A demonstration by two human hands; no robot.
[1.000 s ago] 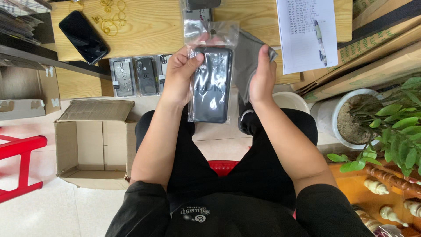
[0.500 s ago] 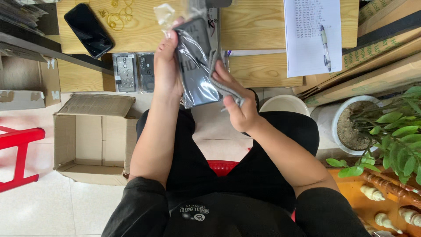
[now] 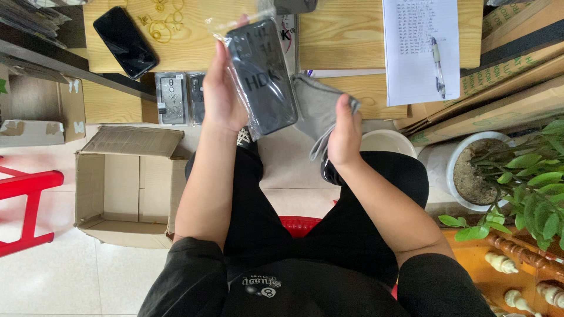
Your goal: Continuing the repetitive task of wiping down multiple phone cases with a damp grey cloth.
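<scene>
Head view: the left hand [image 3: 222, 97] is raised in front of the seated person, forearm running up from the lap, palm turned inward, fingers and thumb clasped along the left edge of a dark phone case in a clear plastic sleeve [image 3: 261, 76]. The case stands nearly upright, tilted a little to the right, its top above the fingertips. The right hand [image 3: 345, 132] is lifted lower and to the right of the case, apart from it, fingers straight and pressed together, pinching a grey folded cloth [image 3: 317, 108] that hangs between this hand and the case. Beyond the left hand, on the wooden table [image 3: 352, 35], lie more packaged cases [image 3: 179, 98] and, further left, a black phone [image 3: 125, 41]. Beyond the right hand sit a sheet of paper [image 3: 420, 50] with a pen [image 3: 438, 66]. Below the left forearm stands an open cardboard box [image 3: 126, 188]
</scene>
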